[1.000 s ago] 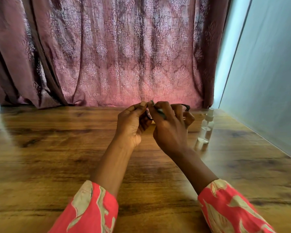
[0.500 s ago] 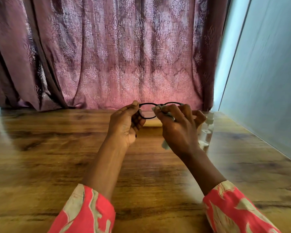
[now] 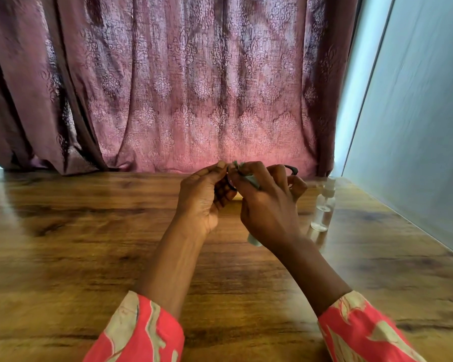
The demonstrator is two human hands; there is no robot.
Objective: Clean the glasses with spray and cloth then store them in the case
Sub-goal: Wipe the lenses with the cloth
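Above the middle of the wooden table (image 3: 89, 244) I hold black-framed glasses (image 3: 292, 169); only a dark arc of the frame shows past my fingers. My left hand (image 3: 203, 198) pinches the left end of the frame. My right hand (image 3: 268, 205) presses a pale grey-green cloth (image 3: 254, 240) against a lens, and a corner of the cloth hangs below the palm. A small clear spray bottle (image 3: 323, 207) stands upright on the table just right of my right hand. No case is visible.
A patterned mauve curtain (image 3: 194, 87) hangs along the table's far edge. A pale wall (image 3: 416, 126) runs close along the table's right side. Red patterned sleeves cover both forearms at the bottom.
Half a second ago both lens rims showed between my hands; now my right hand has slid left over them, covering most of the frame. The bottle has not moved.
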